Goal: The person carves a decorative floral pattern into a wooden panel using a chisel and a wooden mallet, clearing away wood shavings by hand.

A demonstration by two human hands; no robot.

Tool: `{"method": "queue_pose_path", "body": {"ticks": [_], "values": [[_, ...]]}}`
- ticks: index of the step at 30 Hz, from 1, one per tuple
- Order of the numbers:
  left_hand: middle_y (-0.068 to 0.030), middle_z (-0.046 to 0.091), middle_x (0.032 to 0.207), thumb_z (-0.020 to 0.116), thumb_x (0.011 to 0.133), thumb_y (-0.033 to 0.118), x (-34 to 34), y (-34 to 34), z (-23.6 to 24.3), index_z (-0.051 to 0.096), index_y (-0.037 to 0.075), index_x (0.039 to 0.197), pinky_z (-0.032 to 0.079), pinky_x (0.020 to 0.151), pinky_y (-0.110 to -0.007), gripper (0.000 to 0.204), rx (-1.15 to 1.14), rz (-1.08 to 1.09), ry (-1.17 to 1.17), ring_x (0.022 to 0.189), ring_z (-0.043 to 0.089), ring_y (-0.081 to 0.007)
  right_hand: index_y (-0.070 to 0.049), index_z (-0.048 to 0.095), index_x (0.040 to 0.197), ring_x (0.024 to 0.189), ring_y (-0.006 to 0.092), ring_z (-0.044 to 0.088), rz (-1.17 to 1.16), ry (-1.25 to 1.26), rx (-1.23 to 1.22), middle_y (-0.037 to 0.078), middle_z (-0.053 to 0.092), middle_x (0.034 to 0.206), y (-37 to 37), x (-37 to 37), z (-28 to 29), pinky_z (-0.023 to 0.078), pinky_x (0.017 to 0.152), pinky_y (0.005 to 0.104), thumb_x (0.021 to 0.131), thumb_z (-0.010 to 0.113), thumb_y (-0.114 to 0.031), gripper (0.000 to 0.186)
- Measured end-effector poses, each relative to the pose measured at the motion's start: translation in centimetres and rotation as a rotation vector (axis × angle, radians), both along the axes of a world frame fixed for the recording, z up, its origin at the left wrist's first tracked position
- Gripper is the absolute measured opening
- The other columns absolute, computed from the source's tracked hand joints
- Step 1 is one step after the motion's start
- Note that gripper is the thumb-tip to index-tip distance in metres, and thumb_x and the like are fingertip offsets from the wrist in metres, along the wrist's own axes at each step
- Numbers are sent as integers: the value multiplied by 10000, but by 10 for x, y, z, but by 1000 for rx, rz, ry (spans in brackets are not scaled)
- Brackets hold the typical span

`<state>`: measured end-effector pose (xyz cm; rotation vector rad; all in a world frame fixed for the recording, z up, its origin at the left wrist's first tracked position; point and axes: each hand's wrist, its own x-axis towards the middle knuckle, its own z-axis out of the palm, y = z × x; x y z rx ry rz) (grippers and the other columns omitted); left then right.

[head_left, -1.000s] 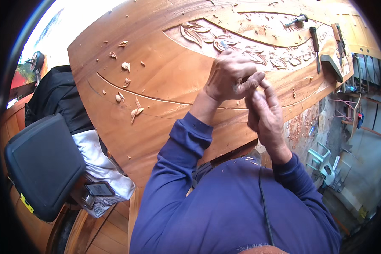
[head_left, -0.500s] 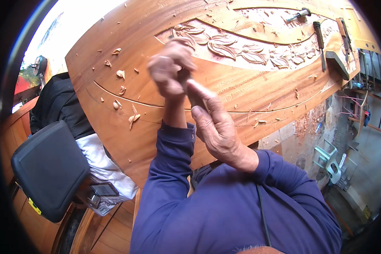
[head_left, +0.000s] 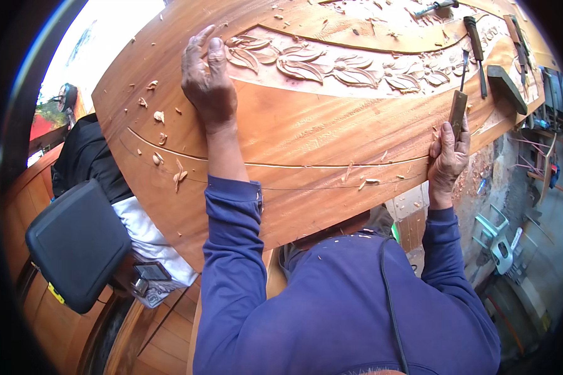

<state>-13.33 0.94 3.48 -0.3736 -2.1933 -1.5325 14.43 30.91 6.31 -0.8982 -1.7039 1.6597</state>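
My left hand [head_left: 210, 86] rests on the big wooden panel [head_left: 281, 131] beside the left end of the carved flower-and-leaf band [head_left: 301, 64]. Its fingers are apart and curl upward, with nothing seen in them. At the panel's near right edge, my right hand [head_left: 449, 156] is closed around a carving chisel [head_left: 458, 111]. The chisel's flat brownish part rises from the fingers and its thin dark shaft points away from me toward the carving. My palm hides the chisel's lower end.
Beyond my right hand lie a dark-handled chisel [head_left: 474, 39], a dark wedge-shaped block [head_left: 506, 90] and several more tools. Wood shavings [head_left: 159, 117] dot the panel. A black case [head_left: 78, 244] stands at left; a pale green plastic stool [head_left: 497, 240] is on the floor at right.
My hands, together before over the panel's middle, have parted. The left has moved up and left to the panel; the right has gone far right with the chisel.
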Motion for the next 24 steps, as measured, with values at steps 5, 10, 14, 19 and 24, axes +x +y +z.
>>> {"method": "queue_pose_path", "body": {"ticks": [5, 10, 14, 19, 24], "values": [[-212, 678, 1245, 608, 1023, 232, 3, 3, 2, 677, 15, 1264, 484, 1018, -443, 331, -47, 82, -108, 1156, 645, -369, -58, 481, 1504, 573, -4, 408, 85, -6, 47, -52, 565, 838, 3, 0, -2, 332, 472, 173, 1027, 654, -104, 509], [-197, 659, 1318, 571, 1039, 241, 25, 8, 2, 631, 13, 1332, 480, 1034, -420, 377, -257, 282, -103, 1220, 620, -340, -53, 426, 1550, 553, 3, 439, 272, -17, -261, -23, 585, 841, 12, 19, 10, 355, 468, 178, 1058, 607, -149, 533], [-193, 675, 1285, 561, 1029, 239, 111, 58, 18, 669, 33, 1275, 464, 1070, -454, 339, -150, 137, 90, 1225, 622, -358, -39, 467, 1532, 591, 16, 474, 632, -278, -388, -15, 609, 895, 3, 43, 43, 385, 500, 184, 1060, 598, -143, 501], [-132, 699, 1076, 612, 979, 318, 211, 173, 32, 736, 72, 1108, 473, 997, -478, 304, -268, -326, 141, 1046, 644, -344, 1, 485, 1512, 809, 23, 512, 753, -299, -618, 16, 650, 1035, 33, 43, 33, 412, 684, 170, 1071, 584, -141, 474], [-129, 700, 909, 562, 1022, 330, 201, 195, 25, 687, 85, 860, 476, 870, -455, 319, -405, -526, -13, 892, 656, -334, -48, 450, 1529, 471, 7, 399, 816, -409, -633, -23, 572, 801, 51, 31, 47, 312, 414, 195, 1096, 541, -236, 480]]}}
